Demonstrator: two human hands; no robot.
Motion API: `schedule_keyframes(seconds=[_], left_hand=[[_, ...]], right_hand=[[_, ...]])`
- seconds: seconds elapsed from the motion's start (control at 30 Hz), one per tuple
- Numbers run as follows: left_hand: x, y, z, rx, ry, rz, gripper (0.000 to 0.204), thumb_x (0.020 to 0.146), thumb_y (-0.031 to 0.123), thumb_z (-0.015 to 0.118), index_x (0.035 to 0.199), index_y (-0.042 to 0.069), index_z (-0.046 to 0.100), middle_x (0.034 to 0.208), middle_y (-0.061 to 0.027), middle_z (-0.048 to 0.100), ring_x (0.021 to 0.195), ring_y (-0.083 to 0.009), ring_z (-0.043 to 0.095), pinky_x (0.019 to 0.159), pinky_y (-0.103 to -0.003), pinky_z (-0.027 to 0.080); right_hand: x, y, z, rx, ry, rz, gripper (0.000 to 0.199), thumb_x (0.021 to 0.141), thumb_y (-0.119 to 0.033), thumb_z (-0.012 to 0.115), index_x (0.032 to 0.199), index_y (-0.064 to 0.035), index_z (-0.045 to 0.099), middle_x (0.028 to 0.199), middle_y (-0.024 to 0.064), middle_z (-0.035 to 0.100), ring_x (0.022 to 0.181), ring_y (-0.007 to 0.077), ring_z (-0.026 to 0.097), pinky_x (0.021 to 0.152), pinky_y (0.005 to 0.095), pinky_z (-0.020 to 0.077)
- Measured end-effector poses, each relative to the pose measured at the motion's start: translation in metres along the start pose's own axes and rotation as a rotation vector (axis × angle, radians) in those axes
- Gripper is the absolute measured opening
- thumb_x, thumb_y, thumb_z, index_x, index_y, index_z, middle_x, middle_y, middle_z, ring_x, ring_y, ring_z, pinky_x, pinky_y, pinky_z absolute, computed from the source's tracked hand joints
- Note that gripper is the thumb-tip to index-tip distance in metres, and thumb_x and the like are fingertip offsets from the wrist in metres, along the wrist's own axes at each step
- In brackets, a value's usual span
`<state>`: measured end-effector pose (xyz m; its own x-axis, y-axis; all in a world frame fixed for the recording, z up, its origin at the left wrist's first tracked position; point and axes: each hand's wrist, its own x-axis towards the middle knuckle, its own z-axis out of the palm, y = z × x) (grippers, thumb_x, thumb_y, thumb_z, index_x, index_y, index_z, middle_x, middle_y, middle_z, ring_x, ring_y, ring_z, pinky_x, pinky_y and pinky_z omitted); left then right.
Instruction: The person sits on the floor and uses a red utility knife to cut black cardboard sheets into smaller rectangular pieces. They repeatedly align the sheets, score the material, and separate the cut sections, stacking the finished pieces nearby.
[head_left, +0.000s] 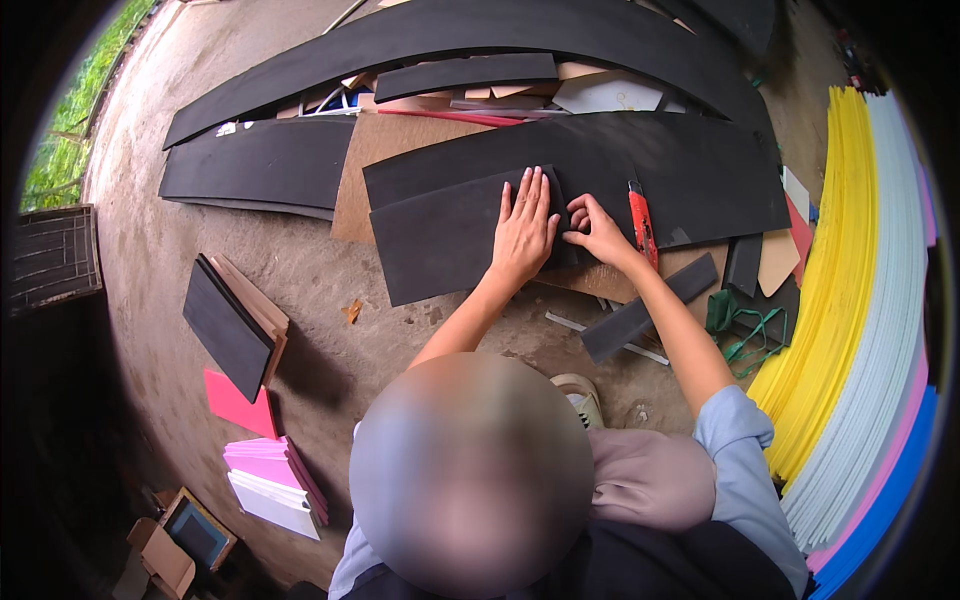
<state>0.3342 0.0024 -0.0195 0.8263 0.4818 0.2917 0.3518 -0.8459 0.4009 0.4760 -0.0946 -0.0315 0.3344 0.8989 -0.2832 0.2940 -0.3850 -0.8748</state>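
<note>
Head view shows both my hands on a black sheet [440, 235] lying flat on the floor [150, 180]. My left hand [524, 228] lies flat on the sheet with fingers spread and holds nothing; it just presses down. My right hand [598, 232] is just beside it, fingers curled and pinching at the sheet's right end. I cannot tell if anything small is in that pinch. A red knife [641, 224] lies right next to my right hand, on a bigger black sheet [690, 170] that sits under mine. A brown board [385, 140] pokes out from under the sheets. A black strip [648, 308] lies near my right arm. Far to my right stands a stack of yellow, white, pink and blue sheets [850, 330]. To my left lie a black pad [226, 325] and some pink sheets [265, 465].
</note>
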Motion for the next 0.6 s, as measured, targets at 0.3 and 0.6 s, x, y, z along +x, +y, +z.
schedule_keyframes(seconds=[0.3,0.6], left_hand=[[0.004,0.017,0.001,0.130,-0.123,-0.018,0.057,0.088,0.025,0.036,0.134,-0.005,0.021,0.142,-0.0158,0.019,0.134,-0.0243,0.013,0.108,-0.043,0.009],[0.005,0.015,0.002,0.168,-0.076,-0.032,0.057,0.089,0.025,0.034,0.135,-0.002,0.018,0.143,-0.0138,0.017,0.134,-0.0227,0.011,0.108,-0.043,0.006]], right_hand=[[-0.018,-0.004,-0.010,0.049,0.012,0.000,0.034,0.072,-0.007,0.065,0.102,-0.0048,0.048,0.088,0.0061,0.050,0.082,0.0165,0.051,0.077,0.0307,0.0435],[-0.087,-0.078,-0.159,-0.492,0.063,0.004,0.019,0.077,-0.007,0.057,0.094,-0.0016,0.052,0.080,0.0099,0.052,0.077,0.0220,0.053,0.071,0.0334,0.0428]])
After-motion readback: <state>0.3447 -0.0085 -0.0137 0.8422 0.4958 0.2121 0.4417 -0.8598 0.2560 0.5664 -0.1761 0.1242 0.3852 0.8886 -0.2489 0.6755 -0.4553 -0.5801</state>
